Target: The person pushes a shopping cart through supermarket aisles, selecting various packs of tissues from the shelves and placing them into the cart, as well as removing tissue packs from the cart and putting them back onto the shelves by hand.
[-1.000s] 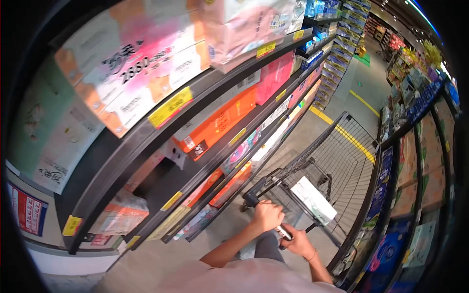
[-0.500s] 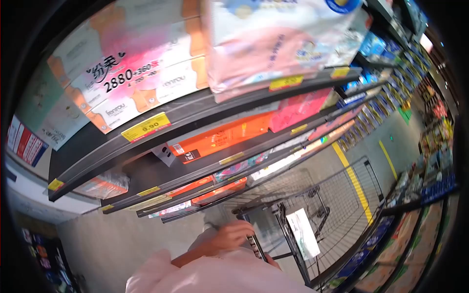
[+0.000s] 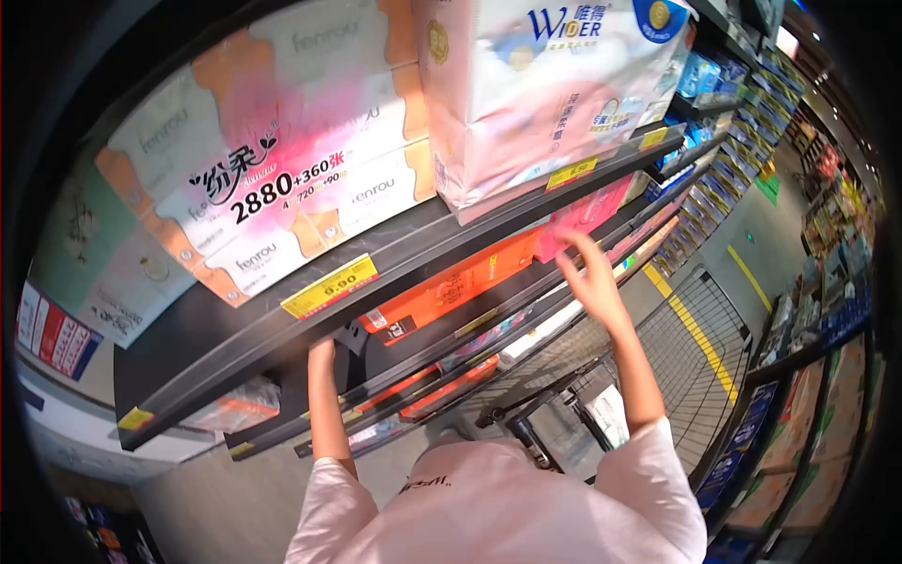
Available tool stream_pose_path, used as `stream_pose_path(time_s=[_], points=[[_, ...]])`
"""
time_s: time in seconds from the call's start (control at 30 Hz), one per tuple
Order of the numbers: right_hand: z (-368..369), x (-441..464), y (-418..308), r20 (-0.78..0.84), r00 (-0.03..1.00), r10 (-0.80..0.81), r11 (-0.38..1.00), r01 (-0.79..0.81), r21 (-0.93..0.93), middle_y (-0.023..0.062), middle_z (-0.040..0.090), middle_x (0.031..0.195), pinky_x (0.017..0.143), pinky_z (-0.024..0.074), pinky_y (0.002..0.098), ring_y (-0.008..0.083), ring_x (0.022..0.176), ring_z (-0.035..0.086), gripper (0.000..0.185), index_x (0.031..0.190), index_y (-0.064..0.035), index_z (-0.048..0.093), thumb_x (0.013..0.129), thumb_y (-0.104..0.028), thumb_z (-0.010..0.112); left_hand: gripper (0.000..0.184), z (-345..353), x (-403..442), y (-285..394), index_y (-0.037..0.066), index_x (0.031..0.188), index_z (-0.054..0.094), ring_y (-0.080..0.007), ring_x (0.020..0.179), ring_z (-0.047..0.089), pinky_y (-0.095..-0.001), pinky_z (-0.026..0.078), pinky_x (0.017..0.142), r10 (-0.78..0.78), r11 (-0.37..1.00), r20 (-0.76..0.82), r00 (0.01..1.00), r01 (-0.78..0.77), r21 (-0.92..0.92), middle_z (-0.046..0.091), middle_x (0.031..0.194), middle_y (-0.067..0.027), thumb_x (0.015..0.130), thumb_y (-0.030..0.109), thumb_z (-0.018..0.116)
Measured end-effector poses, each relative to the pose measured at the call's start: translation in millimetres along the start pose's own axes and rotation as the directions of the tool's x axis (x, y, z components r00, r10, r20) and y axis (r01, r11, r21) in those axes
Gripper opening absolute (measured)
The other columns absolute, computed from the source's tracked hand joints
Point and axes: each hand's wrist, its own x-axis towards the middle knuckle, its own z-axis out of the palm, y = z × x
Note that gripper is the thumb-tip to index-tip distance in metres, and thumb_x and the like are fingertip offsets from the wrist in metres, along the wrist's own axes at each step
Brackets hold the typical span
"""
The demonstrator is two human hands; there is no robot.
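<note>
My left arm reaches up to the second shelf, and my left hand (image 3: 322, 350) goes in under the top shelf board, so its fingers are hidden. It is nearest the left end of an orange tissue pack (image 3: 456, 282) and a small white-and-black pack (image 3: 353, 336). My right hand (image 3: 590, 274) is raised with its fingers apart, holding nothing. Its fingertips are by a pink pack (image 3: 587, 221), just right of the orange one; whether they touch it I cannot tell.
Above, the top shelf holds a fenrou tissue bundle (image 3: 282, 160) and a large Wider pack (image 3: 526, 113). A wire shopping cart (image 3: 695, 329) stands to the right, with its handle (image 3: 531, 442) near my body. More stocked shelves (image 3: 799, 423) line the far right.
Both hands have left the cart handle area and reached up to the second shelf, the left under the top board, the right toward the pink pack. The view has shifted slightly.
</note>
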Motion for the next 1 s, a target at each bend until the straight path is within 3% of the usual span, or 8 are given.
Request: stream_pose_path(time_s=[0.17, 0.37, 0.43, 0.5, 0.6, 0.67, 0.8, 1.0], points=[[51.3, 64.8, 94.8, -0.233, 0.938, 0.257, 0.964, -0.233, 0.126, 0.0223, 0.054, 0.078, 0.065, 0.0413, 0.0360, 0.0352, 0.081, 0.051, 0.020, 0.082, 0.0028, 0.052, 0.070, -0.013, 0.048, 0.030, 1.7, 39.9, -1.4, -0.001, 0.103, 0.045, -0.0244, 0.100, 0.043, -0.0339, 0.030, 0.087, -0.147, 0.958, 0.176, 0.973, 0.184, -0.219, 0.045, 0.107, -0.0174, 0.079, 0.018, 0.039], [90.0, 70.0, 105.5, -0.488, 0.869, -0.079, 0.941, -0.096, -0.323, 0.0214, 0.053, 0.080, 0.066, 0.0399, 0.0381, 0.0309, 0.080, 0.052, 0.022, 0.082, 0.0013, 0.051, 0.070, -0.017, 0.047, 0.032, 11.2, 38.8, -4.7, 0.000, 0.105, 0.044, -0.0238, 0.101, 0.042, -0.0342, 0.030, 0.088, -0.191, 0.901, 0.217, 0.957, 0.259, -0.349, 0.045, 0.109, -0.0160, 0.079, 0.020, 0.040], [72.5, 66.9, 81.4, -0.249, 0.901, 0.354, 0.927, -0.373, -0.031, 0.0217, 0.053, 0.083, 0.071, 0.0373, 0.0387, 0.0327, 0.082, 0.049, 0.023, 0.083, 0.0007, 0.051, 0.066, -0.015, 0.050, 0.033, 11.0, 34.4, -6.9, 0.001, 0.105, 0.044, -0.0236, 0.101, 0.042, -0.0343, 0.030, 0.088, -0.201, 0.878, 0.213, 0.956, 0.272, -0.394, 0.045, 0.109, -0.0155, 0.079, 0.020, 0.041], [79.1, 36.9, 67.4, -0.586, 0.769, 0.253, 0.939, -0.342, -0.043, 0.0185, 0.051, 0.074, 0.074, 0.0364, 0.0375, 0.0344, 0.079, 0.047, 0.026, 0.083, 0.0001, 0.049, 0.063, -0.015, 0.054, 0.034, 1.6, 24.2, -8.6, 0.001, 0.106, 0.044, -0.0234, 0.102, 0.042, -0.0344, 0.030, 0.088, -0.214, 0.837, 0.210, 0.954, 0.290, -0.464, 0.045, 0.110, -0.0150, 0.079, 0.021, 0.041], [56.5, 0.1, 62.3, -0.172, 0.709, 0.684, 0.653, -0.490, 0.578, 0.0016, 0.051, 0.072, 0.063, 0.0391, 0.0202, 0.0088, 0.068, 0.049, 0.022, 0.085, -0.0029, 0.048, 0.073, -0.019, 0.056, 0.035, -31.2, -2.3, -9.2, 0.002, 0.107, 0.044, -0.0230, 0.102, 0.042, -0.0345, 0.030, 0.089, -0.237, 0.743, 0.250, 0.939, 0.341, -0.576, 0.044, 0.110, -0.0143, 0.079, 0.022, 0.042], [52.2, -8.7, 57.8, -0.052, 0.725, 0.687, 0.527, -0.448, 0.722, 0.0017, 0.052, 0.076, 0.062, 0.0398, 0.0206, 0.0085, 0.071, 0.050, 0.021, 0.088, -0.0039, 0.048, 0.074, -0.019, 0.054, 0.037, -67.0, 4.9, -55.5, 0.005, 0.108, 0.044, -0.0210, 0.103, 0.041, -0.0346, 0.030, 0.090, 0.011, 0.619, 0.521, 0.853, 0.404, -0.674, 0.045, 0.110, -0.0117, 0.078, 0.027, 0.043], [35.6, -20.3, 41.8, 0.493, 0.606, 0.625, 0.101, -0.689, 0.718, 0.0052, 0.053, 0.087, 0.070, 0.0429, 0.0234, 0.0097, 0.081, 0.052, 0.034, 0.101, -0.0035, 0.044, 0.077, -0.026, 0.051, 0.037, -76.8, 19.2, -105.8, 0.005, 0.110, 0.042, -0.0193, 0.103, 0.040, -0.0319, 0.031, 0.089, -0.437, 0.529, 0.371, 0.819, 0.568, -0.631, 0.044, 0.112, -0.0104, 0.081, 0.028, 0.039], [25.5, -117.3, 20.6, 0.476, 0.497, 0.725, 0.114, -0.769, 0.628, 0.0038, 0.049, 0.102, 0.075, 0.0406, 0.0215, 0.0085, 0.089, 0.049, 0.050, 0.116, -0.0038, 0.036, 0.075, -0.027, 0.053, 0.038, -71.0, -28.3, -89.9, 0.005, 0.112, 0.039, -0.0191, 0.104, 0.040, -0.0317, 0.031, 0.089, -0.560, 0.599, 0.141, 0.816, 0.517, -0.612, 0.043, 0.113, -0.0105, 0.083, 0.029, 0.036]])
